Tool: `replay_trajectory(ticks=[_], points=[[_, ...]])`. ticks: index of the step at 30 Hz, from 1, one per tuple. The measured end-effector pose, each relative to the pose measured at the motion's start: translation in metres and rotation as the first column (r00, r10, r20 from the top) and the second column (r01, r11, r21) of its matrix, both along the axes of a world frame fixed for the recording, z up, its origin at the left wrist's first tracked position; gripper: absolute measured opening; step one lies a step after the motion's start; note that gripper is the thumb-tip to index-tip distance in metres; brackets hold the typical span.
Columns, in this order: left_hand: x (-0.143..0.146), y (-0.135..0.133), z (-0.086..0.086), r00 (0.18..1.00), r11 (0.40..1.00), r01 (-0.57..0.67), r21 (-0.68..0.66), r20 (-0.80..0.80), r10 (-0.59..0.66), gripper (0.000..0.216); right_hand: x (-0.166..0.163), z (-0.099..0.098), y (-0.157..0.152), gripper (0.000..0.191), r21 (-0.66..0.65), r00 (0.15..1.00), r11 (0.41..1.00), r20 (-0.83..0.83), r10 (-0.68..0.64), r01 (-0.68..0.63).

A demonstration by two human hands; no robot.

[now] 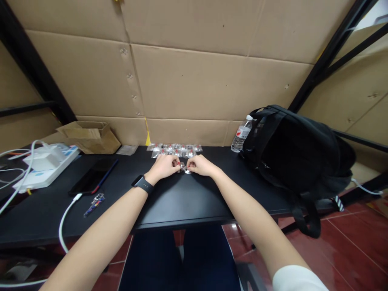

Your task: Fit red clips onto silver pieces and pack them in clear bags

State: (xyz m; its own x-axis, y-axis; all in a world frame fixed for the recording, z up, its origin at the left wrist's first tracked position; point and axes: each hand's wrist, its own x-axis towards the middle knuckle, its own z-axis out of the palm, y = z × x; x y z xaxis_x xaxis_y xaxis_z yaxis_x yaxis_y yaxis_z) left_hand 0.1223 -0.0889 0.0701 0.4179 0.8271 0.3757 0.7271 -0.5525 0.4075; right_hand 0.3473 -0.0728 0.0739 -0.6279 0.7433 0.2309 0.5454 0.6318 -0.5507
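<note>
Above the desk [188, 206], my left hand [165, 166] and my right hand [200, 165] are close together with fingers pinched. Between them is a small shiny round piece [187, 170], silvery with a touch of red; it is too small to name. My right fingertips close on its edge. The left fingertips grip a similar shiny bit [182, 166], and I cannot tell whether the two are joined. Just beyond my hands lie several small clear plastic packets [177, 152] in two rows, each with something red inside.
To the left are an open paper bag [97, 137], a flat clear bag [127, 150], a power strip [45, 171] with cables, a phone [93, 176] and a keychain [94, 205]. A water bottle [241, 135] and a black backpack [297, 153] stand right. Cardboard [194, 89] walls the back.
</note>
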Motion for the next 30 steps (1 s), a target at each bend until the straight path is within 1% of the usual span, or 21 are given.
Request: replay_trajectory(ticks=[2,6,9,12,15,18,21,24,28,30], points=[[0.000,0.000,0.001,1.000,1.000,-0.003,-0.007,0.006,0.003,0.009,0.000,0.001,0.001,0.013,0.002,0.998,1.000,-0.051,-0.023,0.024],[-0.002,0.001,0.000,1.000,1.000,-0.022,0.008,0.013,0.022,0.009,0.003,-0.001,0.008,0.003,-0.062,0.964,0.995,-0.250,-0.086,0.073],[-0.002,0.001,0.001,0.999,0.999,-0.036,0.019,0.028,0.036,0.011,0.004,-0.005,0.013,0.007,-0.092,0.924,0.989,-0.355,-0.140,0.115],[0.000,-0.001,0.004,0.995,0.999,-0.047,-0.009,0.089,0.048,0.012,0.002,-0.007,0.016,0.011,-0.164,0.897,0.984,-0.420,-0.135,0.071],[0.003,-0.003,0.006,0.983,0.999,-0.030,-0.039,0.182,0.037,0.015,-0.002,-0.008,0.014,0.018,-0.234,0.874,0.972,-0.470,-0.124,0.012],[0.003,-0.002,0.005,0.976,0.998,0.028,-0.049,0.218,-0.017,0.017,-0.004,-0.010,0.011,0.019,-0.257,0.877,0.966,-0.471,-0.100,-0.028],[0.002,0.000,0.001,0.986,0.995,0.060,-0.080,0.161,-0.047,0.017,-0.005,-0.014,0.011,0.020,-0.264,0.904,0.963,-0.423,-0.059,-0.061],[0.002,0.002,-0.003,0.991,0.993,0.051,-0.102,0.125,-0.038,0.016,-0.004,-0.018,0.012,0.024,-0.263,0.927,0.963,-0.371,-0.044,-0.059],[0.001,0.003,-0.005,0.991,0.994,0.057,-0.095,0.123,-0.045,0.016,-0.003,-0.019,0.012,0.034,-0.176,0.949,0.984,-0.315,-0.027,-0.031],[0.002,0.003,-0.005,0.993,0.995,0.052,-0.083,0.113,-0.042,0.016,-0.003,-0.018,0.011,0.034,-0.136,0.957,0.990,-0.289,-0.015,-0.025]])
